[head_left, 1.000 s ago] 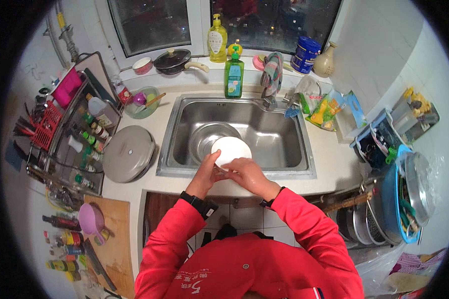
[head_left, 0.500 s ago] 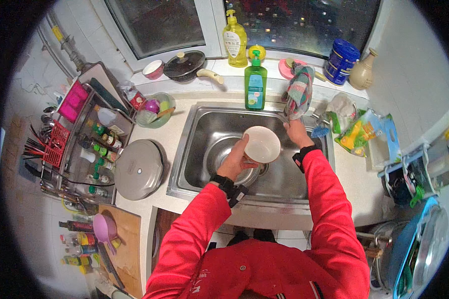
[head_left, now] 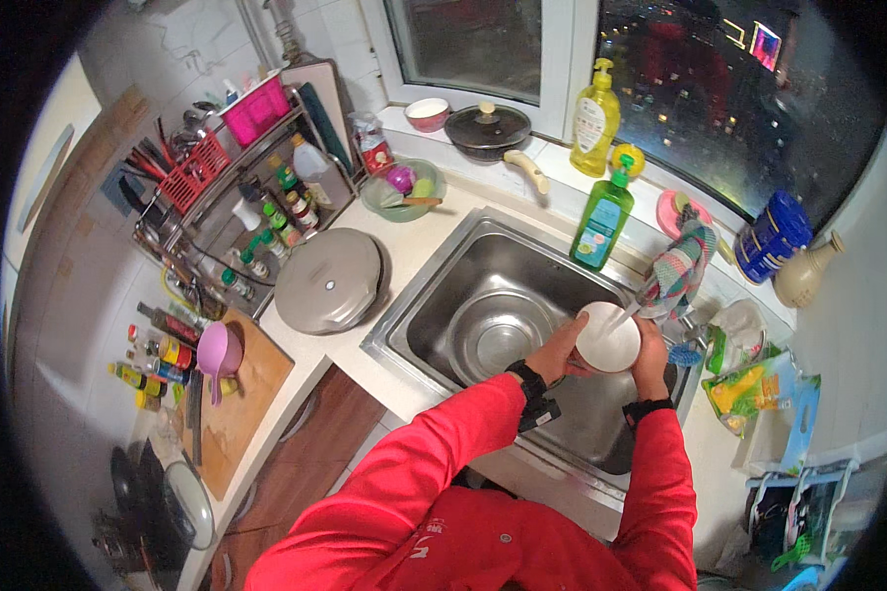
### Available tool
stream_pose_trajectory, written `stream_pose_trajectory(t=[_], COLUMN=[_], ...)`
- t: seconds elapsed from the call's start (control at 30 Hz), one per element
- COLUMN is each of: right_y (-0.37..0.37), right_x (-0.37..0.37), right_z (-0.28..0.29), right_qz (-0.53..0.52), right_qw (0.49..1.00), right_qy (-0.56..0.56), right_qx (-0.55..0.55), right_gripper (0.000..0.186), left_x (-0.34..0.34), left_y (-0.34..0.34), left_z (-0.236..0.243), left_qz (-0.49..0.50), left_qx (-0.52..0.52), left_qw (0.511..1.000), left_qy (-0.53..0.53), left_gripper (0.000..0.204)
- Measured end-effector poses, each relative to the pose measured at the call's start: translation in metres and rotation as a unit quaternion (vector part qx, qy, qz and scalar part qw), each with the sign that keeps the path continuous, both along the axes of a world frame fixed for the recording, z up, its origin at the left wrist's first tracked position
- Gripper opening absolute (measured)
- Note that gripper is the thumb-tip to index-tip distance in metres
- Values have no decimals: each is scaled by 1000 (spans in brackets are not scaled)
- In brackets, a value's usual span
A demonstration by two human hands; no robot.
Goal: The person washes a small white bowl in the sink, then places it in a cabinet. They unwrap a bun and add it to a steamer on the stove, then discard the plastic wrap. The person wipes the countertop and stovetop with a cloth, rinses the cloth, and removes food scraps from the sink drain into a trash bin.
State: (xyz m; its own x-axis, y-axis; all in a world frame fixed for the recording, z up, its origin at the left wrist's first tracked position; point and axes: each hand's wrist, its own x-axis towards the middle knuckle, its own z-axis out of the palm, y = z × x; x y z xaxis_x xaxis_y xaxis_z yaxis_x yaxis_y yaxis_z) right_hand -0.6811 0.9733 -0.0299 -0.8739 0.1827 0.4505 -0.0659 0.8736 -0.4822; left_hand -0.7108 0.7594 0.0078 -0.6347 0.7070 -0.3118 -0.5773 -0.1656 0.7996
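Note:
A white bowl (head_left: 606, 343) is held between both hands over the right part of the steel sink (head_left: 394, 335). My left hand (head_left: 560, 351) grips its left side, with the thumb near the rim. My right hand (head_left: 650, 357) is closed on the opposite side. A stream of water (head_left: 623, 317) runs into the bowl from the tap, which is mostly hidden by a checked cloth (head_left: 682, 266). In the sink's left part stands a round metal basin (head_left: 503, 340).
Behind the sink stands a green pump bottle (head_left: 603, 219), with a yellow one (head_left: 595, 123) on the sill beside a lidded pan (head_left: 488, 130). A grey round appliance (head_left: 330, 281) sits left. Colourful plastic packaging (head_left: 759, 389) lies right.
My right hand has left the tap and taken hold of the bowl. Water now runs into it, and the bowl is nearer the tap. The view has turned and shifted left.

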Motion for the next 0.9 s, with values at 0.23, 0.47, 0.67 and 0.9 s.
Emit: stream_pose_trajectory(t=[0.23,0.47,0.67,0.9], right_y=[12,12,20,-18], right_x=[-6,-16,-33,-39], right_z=[-19,-14,-15,-8], right_qz=[8,-92,-113,-147], right_qw=[999,993,989,987], right_qy=[37,-69,-43,-51], right_qx=[22,30,83,44], right_gripper=[22,23,20,23], left_x=[-1,0,0,-9], left_y=[3,4,-3,-28], left_z=[-32,-24,-14,-60], left_qz=[39,66,59,78], left_qx=[19,21,29,61], left_qw=[999,997,998,995], left_qy=[-29,-27,-17,-23], left_gripper=[65,62,60,59])
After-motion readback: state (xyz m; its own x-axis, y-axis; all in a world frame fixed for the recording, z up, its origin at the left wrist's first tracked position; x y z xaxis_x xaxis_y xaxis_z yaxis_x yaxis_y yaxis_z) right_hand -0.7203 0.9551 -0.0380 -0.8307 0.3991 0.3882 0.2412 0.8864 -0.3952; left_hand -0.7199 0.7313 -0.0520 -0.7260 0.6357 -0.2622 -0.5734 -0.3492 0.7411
